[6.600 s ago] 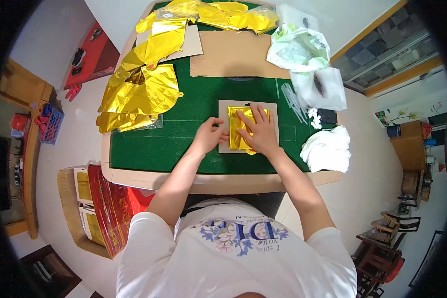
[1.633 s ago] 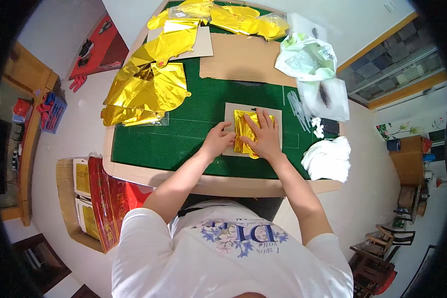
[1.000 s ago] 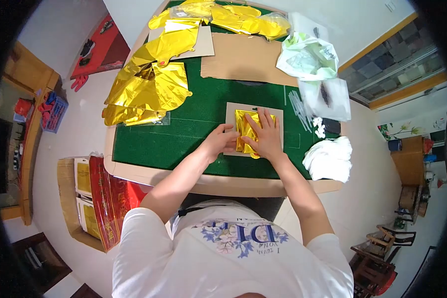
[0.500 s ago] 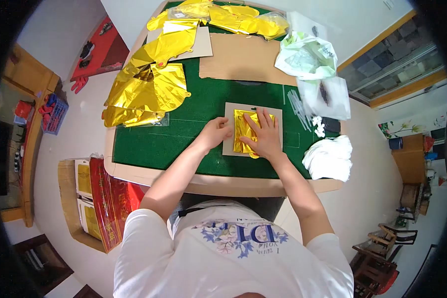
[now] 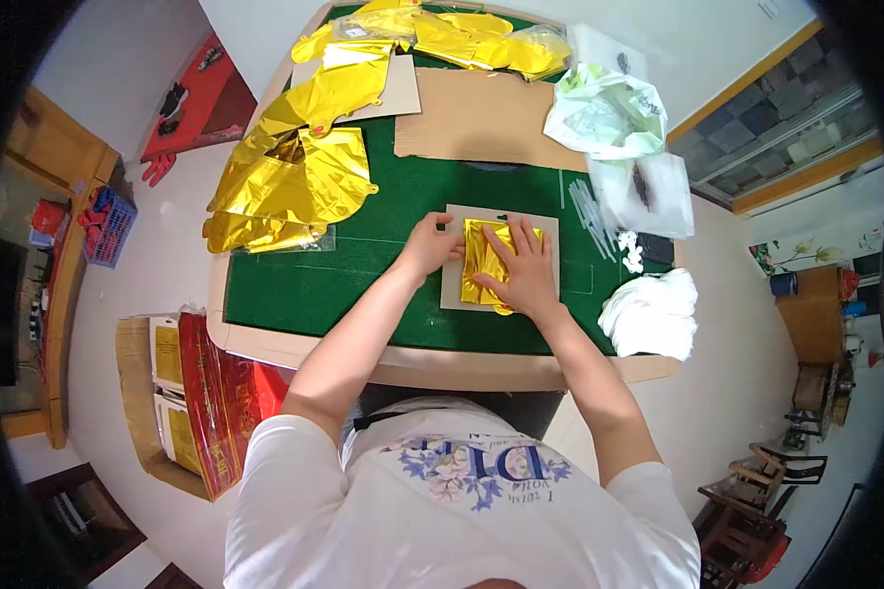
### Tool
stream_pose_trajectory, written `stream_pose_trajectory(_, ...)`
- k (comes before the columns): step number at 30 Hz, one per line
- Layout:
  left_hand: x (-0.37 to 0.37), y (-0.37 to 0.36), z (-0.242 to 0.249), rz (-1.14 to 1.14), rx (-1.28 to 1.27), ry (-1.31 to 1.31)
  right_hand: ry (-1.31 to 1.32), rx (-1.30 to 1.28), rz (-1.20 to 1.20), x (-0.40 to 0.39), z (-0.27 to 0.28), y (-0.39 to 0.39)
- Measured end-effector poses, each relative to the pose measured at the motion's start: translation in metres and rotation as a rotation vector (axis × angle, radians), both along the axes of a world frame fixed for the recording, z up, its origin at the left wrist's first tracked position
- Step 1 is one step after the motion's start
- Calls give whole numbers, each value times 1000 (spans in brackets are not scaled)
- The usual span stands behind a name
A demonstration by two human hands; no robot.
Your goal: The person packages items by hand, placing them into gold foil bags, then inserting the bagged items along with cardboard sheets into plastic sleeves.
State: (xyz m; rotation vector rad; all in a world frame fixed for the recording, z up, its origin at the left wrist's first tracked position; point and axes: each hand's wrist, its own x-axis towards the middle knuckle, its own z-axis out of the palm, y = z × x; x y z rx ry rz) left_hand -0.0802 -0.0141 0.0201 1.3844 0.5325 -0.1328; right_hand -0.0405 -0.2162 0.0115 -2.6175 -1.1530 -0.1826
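Observation:
A square grey-brown card (image 5: 501, 209) lies flat on the green table surface in front of me. On it rests a folded sheet of shiny gold foil (image 5: 474, 265), with a small gold tab poking out at its near edge. My right hand (image 5: 528, 273) is spread flat across the foil, pressing on it, fingers apart. At the card's left edge is my left hand (image 5: 429, 245), its fingers bent and a little apart, the tips touching or very near the edge. Whether they pinch the card is hard to make out.
Gold foil balloons (image 5: 295, 182) spread over the table's left side, with more along the back. A cardboard sheet (image 5: 481, 113) lies beyond the card. To the right are a plastic bag (image 5: 604, 113), thin clear strips (image 5: 589, 218) and a white cloth (image 5: 653, 312).
My left hand has shifted slightly away from me along the card's left edge, its fingers opening a little. The right hand stays flat on the foil.

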Motion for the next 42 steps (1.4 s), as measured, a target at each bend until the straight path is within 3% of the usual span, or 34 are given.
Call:
stream_pose_trajectory(4,15,7,7,35,-34,39,5,-6,-2,1,-2,-1)
stream_pose_trajectory(6,19,7,-3,-15,205,-18,3,-3,-2,1,-2,-1)
stream_pose_trajectory(7,23,9,-10,-18,206,-20,1,1,-2,1,-3,-1)
stream_pose_trajectory(9,28,13,-20,-81,553,-94,-5,-6,-3,1,-4,-2)
stream_pose_trajectory(13,36,7,-17,-60,396,-27,-10,-6,-4,1,-5,-1)
stream_pose_trajectory(15,37,3,-20,-71,577,-80,-6,-16,-5,1,-4,-1)
stream_pose_trajectory(22,36,-11,-23,-34,810,-136,1,-25,-4,1,-3,-1)
stream_pose_trajectory(24,25,-21,-15,-11,1061,-268,2,-19,-5,1,-2,-1)
stream_pose_trajectory(26,15,-26,-7,-40,1014,-243,4,-12,-11,1,-3,-1)
stream_pose_trajectory(29,-2,-34,-10,-45,1180,-428,-2,-1,-20,2,-8,-2)
stream_pose_trajectory(31,-16,-40,-19,-243,1435,-517,3,35,-5,3,-11,-2)
stream_pose_trajectory(34,-29,-39,-23,-383,1593,-359,9,36,-6,2,-7,-1)
stream_pose_trajectory(38,-30,-39,-28,-283,1508,-330,-39,-18,-18,2,-8,-1)
stream_pose_trajectory(42,-28,-29,-27,-322,1618,-274,-22,-5,-20,2,-6,0)
